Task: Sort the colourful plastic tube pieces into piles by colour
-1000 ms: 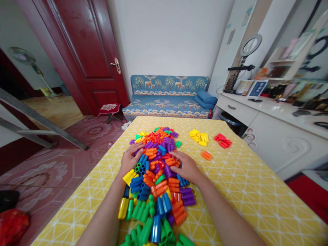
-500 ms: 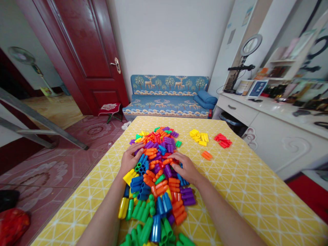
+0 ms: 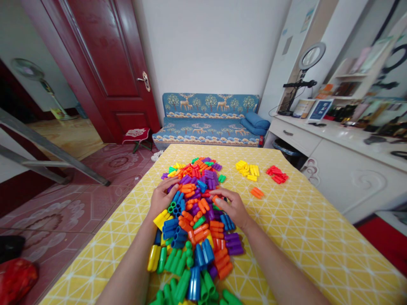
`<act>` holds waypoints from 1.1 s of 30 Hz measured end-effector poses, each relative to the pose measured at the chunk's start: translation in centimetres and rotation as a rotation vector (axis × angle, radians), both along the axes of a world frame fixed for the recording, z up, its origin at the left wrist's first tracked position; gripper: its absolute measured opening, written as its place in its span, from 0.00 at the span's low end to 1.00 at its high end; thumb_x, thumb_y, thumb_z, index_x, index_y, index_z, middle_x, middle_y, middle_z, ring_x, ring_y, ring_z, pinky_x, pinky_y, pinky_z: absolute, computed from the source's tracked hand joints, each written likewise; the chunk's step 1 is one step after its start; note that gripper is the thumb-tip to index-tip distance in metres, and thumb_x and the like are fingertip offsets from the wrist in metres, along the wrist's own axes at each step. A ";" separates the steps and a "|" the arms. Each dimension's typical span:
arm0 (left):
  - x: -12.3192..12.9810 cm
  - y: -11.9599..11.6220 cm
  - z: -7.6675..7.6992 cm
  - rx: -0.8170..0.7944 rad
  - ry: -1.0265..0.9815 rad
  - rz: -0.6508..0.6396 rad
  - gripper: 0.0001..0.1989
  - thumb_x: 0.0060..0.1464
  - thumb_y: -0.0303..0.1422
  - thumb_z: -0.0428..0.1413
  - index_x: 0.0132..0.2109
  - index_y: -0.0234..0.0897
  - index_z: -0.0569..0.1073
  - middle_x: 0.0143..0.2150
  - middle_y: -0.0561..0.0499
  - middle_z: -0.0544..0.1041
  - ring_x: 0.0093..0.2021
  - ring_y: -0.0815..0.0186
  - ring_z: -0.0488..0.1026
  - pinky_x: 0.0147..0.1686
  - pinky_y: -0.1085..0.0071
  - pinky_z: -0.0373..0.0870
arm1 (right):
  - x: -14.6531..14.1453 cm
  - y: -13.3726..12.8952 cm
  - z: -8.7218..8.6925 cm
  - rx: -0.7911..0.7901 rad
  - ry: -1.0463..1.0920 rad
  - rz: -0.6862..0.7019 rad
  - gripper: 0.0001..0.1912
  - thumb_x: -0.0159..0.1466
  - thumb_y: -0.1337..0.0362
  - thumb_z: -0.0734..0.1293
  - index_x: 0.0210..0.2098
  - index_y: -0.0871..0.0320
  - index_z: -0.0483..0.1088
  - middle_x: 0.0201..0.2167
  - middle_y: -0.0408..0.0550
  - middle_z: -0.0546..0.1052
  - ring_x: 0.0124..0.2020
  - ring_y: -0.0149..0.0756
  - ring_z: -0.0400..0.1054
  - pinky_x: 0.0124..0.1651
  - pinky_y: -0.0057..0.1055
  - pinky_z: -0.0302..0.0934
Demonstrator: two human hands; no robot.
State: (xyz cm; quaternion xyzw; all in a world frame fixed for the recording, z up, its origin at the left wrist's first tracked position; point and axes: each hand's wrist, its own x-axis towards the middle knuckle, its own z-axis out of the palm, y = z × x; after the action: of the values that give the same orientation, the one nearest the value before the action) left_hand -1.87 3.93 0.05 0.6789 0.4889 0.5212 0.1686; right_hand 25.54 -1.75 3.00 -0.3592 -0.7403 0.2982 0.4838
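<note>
A long heap of plastic pieces [image 3: 200, 228] in orange, blue, green, purple, red and yellow lies on the yellow patterned table. My left hand [image 3: 163, 195] rests against the heap's left side, fingers apart and nothing gripped. On the right side, my right hand [image 3: 231, 206] has thumb and fingers closed around an orange piece [image 3: 216, 200]. Apart from the heap, to the right, lie a group of yellow pieces [image 3: 248, 169], a group of red pieces [image 3: 277, 174] and an orange piece [image 3: 257, 192].
The yellow tablecloth [image 3: 302, 237] spreads to both sides of the heap. Beyond the table stands a blue sofa [image 3: 208, 123]. A white dresser [image 3: 349, 156] with a ring light is at the right, a red stool [image 3: 136, 134] and metal ladder legs [image 3: 57, 156] at the left.
My right hand has shifted slightly right, its fingers now around an orange piece. Another orange piece near it has turned and moved slightly down. My left hand has hardly moved.
</note>
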 end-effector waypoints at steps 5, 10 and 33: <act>0.1 -0.2 0.2 -0.008 -0.014 0.014 0.16 0.55 0.43 0.56 0.44 0.39 0.80 0.49 0.44 0.80 0.53 0.55 0.74 0.58 0.53 0.66 | 2.7 2.1 -0.4 0.184 0.027 -0.424 0.13 0.63 0.58 0.65 0.45 0.55 0.75 0.45 0.51 0.75 0.46 0.39 0.69 0.45 0.34 0.65; 0.2 -0.2 0.3 -0.007 0.002 0.026 0.16 0.54 0.43 0.56 0.44 0.38 0.80 0.49 0.44 0.80 0.53 0.55 0.74 0.58 0.52 0.66 | 9.8 4.9 -3.2 0.280 -0.070 -0.843 0.21 0.63 0.56 0.63 0.51 0.58 0.72 0.51 0.57 0.72 0.52 0.43 0.66 0.51 0.42 0.64; 0.1 0.0 0.0 0.006 -0.020 0.020 0.16 0.55 0.42 0.57 0.44 0.38 0.80 0.48 0.43 0.80 0.53 0.54 0.74 0.58 0.52 0.66 | 11.1 4.5 -5.1 -0.049 -0.375 -0.697 0.15 0.57 0.53 0.65 0.37 0.54 0.76 0.41 0.47 0.79 0.44 0.42 0.72 0.50 0.39 0.63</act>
State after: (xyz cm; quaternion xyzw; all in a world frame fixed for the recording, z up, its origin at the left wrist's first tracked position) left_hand -1.81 3.92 0.04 0.6691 0.4925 0.5312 0.1661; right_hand 36.63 2.74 -2.14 -0.6486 -0.6423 0.0629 0.4036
